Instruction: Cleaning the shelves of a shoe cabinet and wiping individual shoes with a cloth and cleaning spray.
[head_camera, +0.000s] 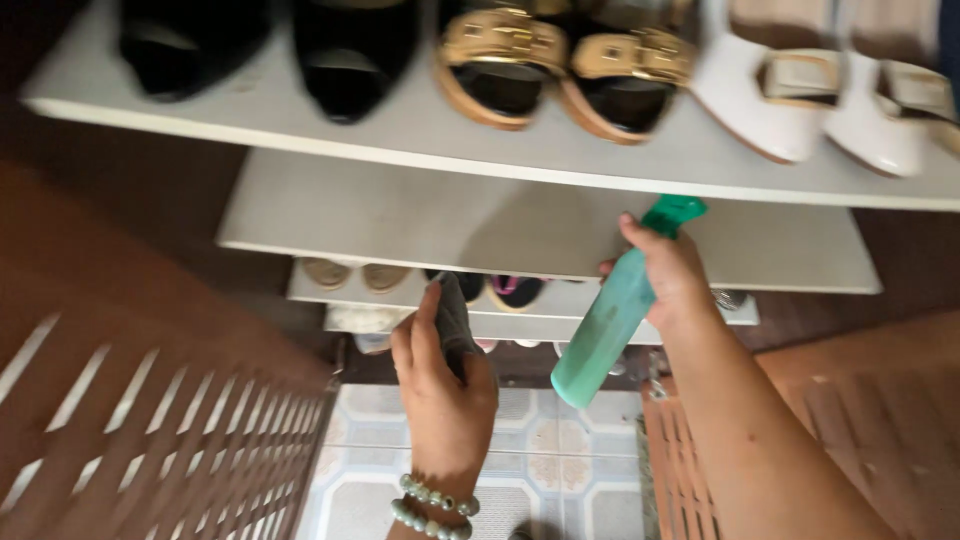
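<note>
Right hand (672, 272) wrapped around a teal spray bottle (608, 325), nozzle end up, bottle tilted, in front of the bare second shelf (400, 215) of a white shoe rack. Left hand (445, 385) closed on a dark grey cloth (455, 315), beaded bracelets (432, 507) on the wrist. Top shelf (420, 125) carries black heels (345, 55), tan buckle sandals (565, 65), white sandals (835, 95). More shoes on lower shelves. Patterned tile floor (560, 460) below; brown slatted panels (150, 420) either side.

Translucent green plastic spray bottle (610, 325), soft grey cloth (455, 320), matt white shelf (420, 215)
</note>
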